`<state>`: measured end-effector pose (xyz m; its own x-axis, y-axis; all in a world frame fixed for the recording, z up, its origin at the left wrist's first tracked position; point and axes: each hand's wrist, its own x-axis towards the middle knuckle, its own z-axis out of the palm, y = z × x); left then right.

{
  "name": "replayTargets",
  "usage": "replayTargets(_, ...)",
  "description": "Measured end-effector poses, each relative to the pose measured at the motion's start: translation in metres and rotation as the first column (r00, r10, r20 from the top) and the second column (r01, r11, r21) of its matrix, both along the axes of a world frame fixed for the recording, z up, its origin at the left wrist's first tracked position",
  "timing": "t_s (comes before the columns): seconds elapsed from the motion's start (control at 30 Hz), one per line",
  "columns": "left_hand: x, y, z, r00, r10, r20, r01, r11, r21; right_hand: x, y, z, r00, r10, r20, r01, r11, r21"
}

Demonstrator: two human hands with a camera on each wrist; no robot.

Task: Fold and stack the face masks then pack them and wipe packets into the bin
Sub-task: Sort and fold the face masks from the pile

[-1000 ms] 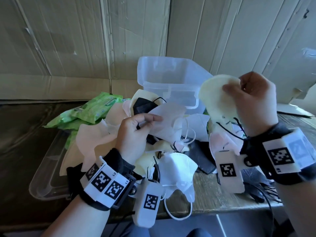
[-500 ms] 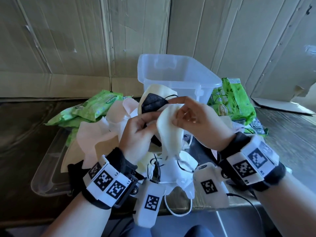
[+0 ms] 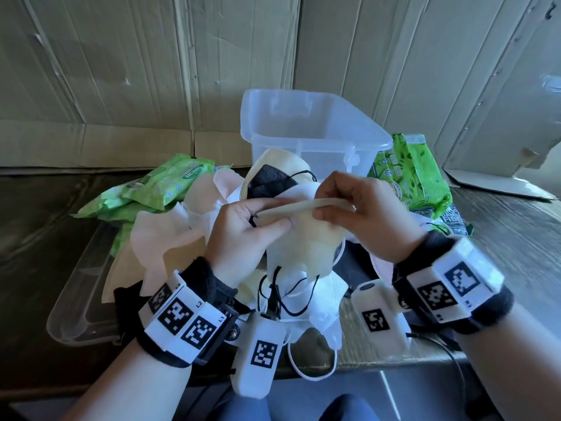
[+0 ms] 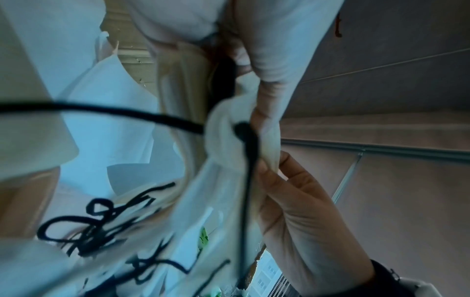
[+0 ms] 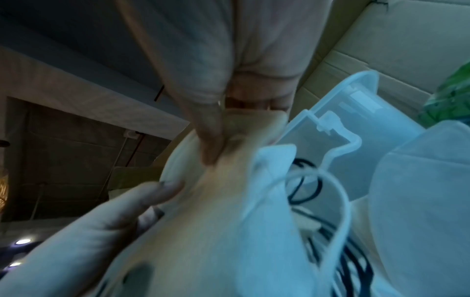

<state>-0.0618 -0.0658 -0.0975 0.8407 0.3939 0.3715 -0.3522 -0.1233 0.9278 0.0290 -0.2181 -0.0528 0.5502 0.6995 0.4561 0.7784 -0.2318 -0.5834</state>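
- Since a second ago the right hand has come in from up at the right, where it held the cream mask alone, and now meets the left hand over the pile; the left hand has let go of the white mask it was pressing.
- Both hands now pinch the cream mask along its top edge, the left at one end and the right at the other, so the edge runs between them as a narrow doubled strip and the body hangs below.
- Seen from the left wrist, a black ear loop trails down from the pinched corner.
- Folding looks to be the step in hand: the mask seems to be closing flat along its crease, with no neat stack visible yet.
- Next, I judge, the halves need lining up and the loops tucking in before it is laid down.
- Loose masks, white, cream, pink and black, lie heaped on the worktop, some over a clear lid.
- A clear bin stands behind the heap, apparently holding nothing.
- Green wipe packets lie left of the heap, more right of the bin.
- Flattened cardboard lines the wall behind.
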Motion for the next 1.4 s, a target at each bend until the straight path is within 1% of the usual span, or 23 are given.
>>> replayTargets(0.07,0.000,0.000,0.001,1.000,-0.005,-0.010,0.006,1.000,0.024,0.003,-0.006,0.008,0.996,0.034,-0.081,-0.039,0.998,-0.049)
replayTargets(0.13,0.000,-0.002,0.001,0.999,-0.035,-0.018,0.036,0.998,0.052,0.007,-0.010,0.012,0.988,0.028,-0.152,-0.036,0.998,-0.050)
replayTargets(0.23,-0.001,-0.009,0.002,0.998,-0.060,-0.015,0.061,0.997,0.045,0.007,-0.012,0.015,0.984,0.011,-0.179,-0.024,0.997,-0.069)
replayTargets(0.4,0.002,-0.011,0.001,0.998,-0.063,-0.030,0.065,0.995,0.074,0.005,-0.014,0.013,0.991,-0.067,-0.115,0.054,0.992,-0.117)
replayTargets(0.53,0.000,-0.011,0.002,0.996,-0.090,-0.008,0.090,0.986,0.139,0.007,-0.013,0.009,0.985,-0.170,0.013,0.171,0.977,-0.128)
replayTargets(0.6,-0.001,-0.011,0.003,0.995,-0.101,0.027,0.096,0.987,0.132,0.006,-0.013,0.004,0.973,-0.212,0.094,0.219,0.973,-0.071)
replayTargets(0.67,-0.001,-0.011,0.003,0.995,-0.088,0.045,0.083,0.990,0.111,0.005,-0.013,0.000,0.964,-0.217,0.155,0.215,0.976,0.034)
replayTargets(0.73,0.000,-0.009,0.001,0.998,-0.057,0.033,0.052,0.990,0.128,0.001,-0.013,-0.003,0.970,-0.166,0.179,0.142,0.980,0.140)
replayTargets(0.77,0.001,-0.008,0.000,0.999,-0.038,0.020,0.035,0.988,0.151,-0.001,-0.014,-0.004,0.975,-0.118,0.186,0.089,0.984,0.156)
replayTargets(0.83,0.002,-0.008,-0.002,1.000,-0.014,-0.010,0.015,0.982,0.191,-0.004,-0.017,-0.005,0.989,-0.011,0.145,-0.003,0.995,0.096)
replayTargets(0.9,0.002,-0.008,-0.002,0.999,-0.020,-0.036,0.027,0.981,0.192,-0.006,-0.018,-0.004,0.998,0.061,-0.002,-0.061,0.998,-0.001)
replayTargets(0.93,0.003,-0.008,-0.003,0.999,-0.022,-0.050,0.031,0.979,0.203,-0.005,-0.017,-0.004,0.995,0.073,-0.072,-0.076,0.997,-0.027)
replayTargets(1.0,0.003,-0.009,-0.002,0.996,-0.032,-0.078,0.051,0.965,0.256,-0.003,-0.015,-0.001,0.992,0.015,-0.125,-0.017,1.000,-0.019)
replayTargets(1.07,0.002,-0.010,-0.001,0.992,-0.062,-0.109,0.092,0.951,0.295,0.000,-0.011,0.005,0.991,-0.076,-0.109,0.079,0.997,0.019)
replayTargets(1.13,0.000,-0.012,0.000,0.985,-0.102,-0.142,0.143,0.937,0.317,0.001,-0.007,0.009,0.989,-0.119,-0.083,0.120,0.993,-0.002)
replayTargets(1.27,-0.005,-0.016,0.002,0.966,-0.181,-0.184,0.233,0.918,0.322,0.001,0.003,0.008,0.985,-0.163,-0.060,0.154,0.979,-0.134)
replayTargets(1.33,-0.007,-0.014,0.002,0.960,-0.196,-0.200,0.253,0.913,0.321,0.001,0.005,0.011,0.983,-0.162,-0.081,0.149,0.977,-0.152)
replayTargets(1.4,-0.008,-0.013,0.002,0.960,-0.188,-0.209,0.250,0.911,0.328,0.001,0.005,0.015,0.985,-0.135,-0.110,0.120,0.983,-0.136)
